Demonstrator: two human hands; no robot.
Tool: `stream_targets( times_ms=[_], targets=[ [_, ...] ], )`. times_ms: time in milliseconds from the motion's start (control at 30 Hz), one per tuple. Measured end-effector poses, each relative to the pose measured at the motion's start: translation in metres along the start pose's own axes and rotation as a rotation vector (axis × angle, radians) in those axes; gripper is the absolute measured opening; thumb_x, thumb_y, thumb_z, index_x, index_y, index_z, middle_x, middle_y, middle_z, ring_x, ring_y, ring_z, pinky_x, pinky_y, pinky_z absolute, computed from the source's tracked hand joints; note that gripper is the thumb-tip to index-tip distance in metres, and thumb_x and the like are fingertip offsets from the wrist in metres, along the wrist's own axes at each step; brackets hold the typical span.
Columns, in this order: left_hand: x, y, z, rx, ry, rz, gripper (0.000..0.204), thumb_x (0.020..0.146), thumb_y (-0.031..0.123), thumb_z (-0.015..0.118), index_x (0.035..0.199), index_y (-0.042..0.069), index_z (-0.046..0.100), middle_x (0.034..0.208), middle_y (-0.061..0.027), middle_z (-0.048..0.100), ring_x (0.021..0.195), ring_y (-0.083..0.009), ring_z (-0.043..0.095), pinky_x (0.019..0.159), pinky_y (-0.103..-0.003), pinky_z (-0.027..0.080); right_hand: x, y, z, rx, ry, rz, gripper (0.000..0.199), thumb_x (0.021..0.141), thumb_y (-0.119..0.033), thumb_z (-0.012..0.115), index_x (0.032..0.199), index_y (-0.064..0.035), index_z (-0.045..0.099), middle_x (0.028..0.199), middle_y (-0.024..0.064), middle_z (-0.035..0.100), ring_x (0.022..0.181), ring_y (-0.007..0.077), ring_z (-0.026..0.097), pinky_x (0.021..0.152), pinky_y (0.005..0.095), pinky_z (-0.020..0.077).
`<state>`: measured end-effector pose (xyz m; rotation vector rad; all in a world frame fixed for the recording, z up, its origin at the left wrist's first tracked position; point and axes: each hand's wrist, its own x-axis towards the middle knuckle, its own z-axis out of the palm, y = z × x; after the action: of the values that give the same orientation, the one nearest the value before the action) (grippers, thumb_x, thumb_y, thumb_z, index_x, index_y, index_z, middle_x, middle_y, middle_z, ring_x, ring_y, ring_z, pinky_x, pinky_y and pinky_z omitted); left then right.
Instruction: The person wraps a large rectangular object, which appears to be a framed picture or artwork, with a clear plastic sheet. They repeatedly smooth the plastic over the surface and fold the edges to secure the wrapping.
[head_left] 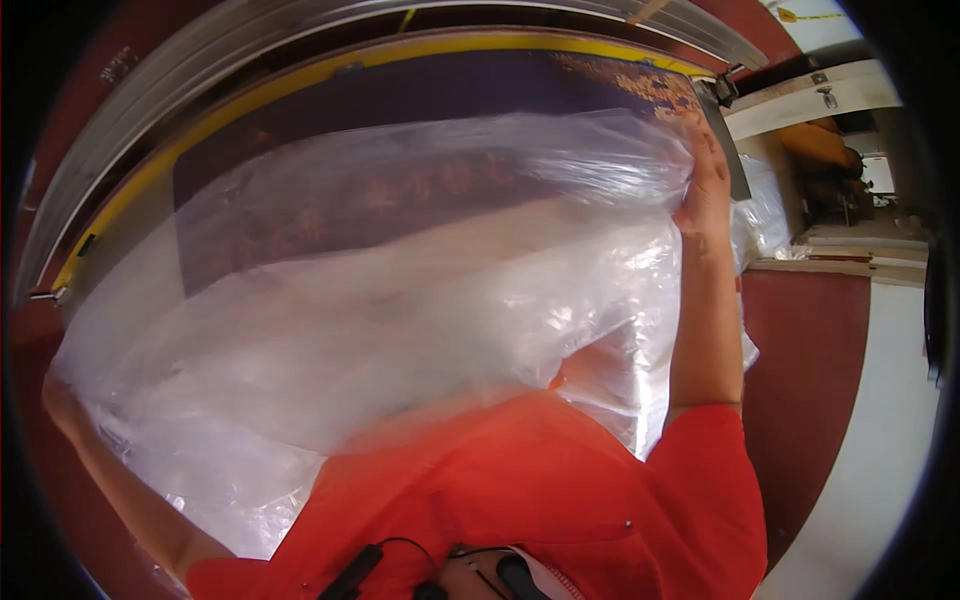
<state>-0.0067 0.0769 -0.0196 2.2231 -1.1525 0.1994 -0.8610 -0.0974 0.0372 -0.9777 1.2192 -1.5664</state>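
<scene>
A large clear plastic sheet (400,320) spreads across the view, creased and billowing between my two arms. Under its far part lies a dark purplish panel (440,85) with gold-brown flower shapes, blurred where the film covers them. At the far right corner my right hand (705,170) is closed on the gathered edge of the sheet, beside the panel's end. My left hand (62,395), at the left rim of the picture, grips the sheet's left edge; its fingers are mostly hidden by the film.
A yellow strip (300,85) runs along the panel's far side, with metal rails (190,90) beyond. More clear plastic (765,205) bunches past my right arm. A reddish-brown surface (805,370) and a white band (875,400) lie to the right.
</scene>
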Motion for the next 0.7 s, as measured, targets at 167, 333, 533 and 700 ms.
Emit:
stream_targets(
  times_ms=[167,333,533,700],
  targets=[
    [0.039,-0.019,0.119,0.093,0.182,-0.117,0.042,0.079,0.037,0.043,0.095,0.0,0.052,0.094,-0.0158,0.055,0.087,-0.028,0.052,0.076,-0.034,0.04,0.061,0.049,-0.046,-0.612,-0.041,-0.072,0.018,0.08,-0.02,0.049,0.072,-0.0042,0.049,0.056,-0.0021,0.045,0.048,0.0047,0.039,0.042,0.0198,0.0308],
    [0.092,0.061,0.177,0.198,0.202,-0.078,0.044,0.08,0.043,0.038,0.094,0.004,0.054,0.091,-0.0165,0.056,0.086,-0.0309,0.052,0.073,-0.036,0.04,0.156,0.058,-0.027,-0.809,0.098,-0.171,0.028,0.078,-0.029,0.052,0.072,-0.0024,0.053,0.057,-0.0012,0.047,0.051,0.0058,0.04,0.046,0.021,0.0326],
    [0.117,0.055,0.22,0.303,0.01,-0.215,0.059,0.08,0.052,0.027,0.091,0.001,0.056,0.089,-0.0216,0.056,0.087,-0.0361,0.051,0.073,-0.04,0.04,0.196,0.093,-0.04,-1.02,0.312,-0.195,0.038,0.068,-0.04,0.059,0.073,-0.002,0.057,0.07,0.0097,0.059,0.069,0.0192,0.056,0.065,0.0303,0.0421],
    [0.148,-0.032,0.205,0.473,0.038,0.031,0.06,0.081,0.049,0.024,0.09,-0.002,0.056,0.09,-0.0243,0.054,0.088,-0.0389,0.05,0.074,-0.044,0.04,0.186,0.101,-0.027,-1.129,0.355,-0.176,0.045,0.072,-0.045,0.049,0.087,-0.0036,0.057,0.084,0.0147,0.059,0.083,0.0281,0.055,0.073,0.0342,0.0402]
  ],
)
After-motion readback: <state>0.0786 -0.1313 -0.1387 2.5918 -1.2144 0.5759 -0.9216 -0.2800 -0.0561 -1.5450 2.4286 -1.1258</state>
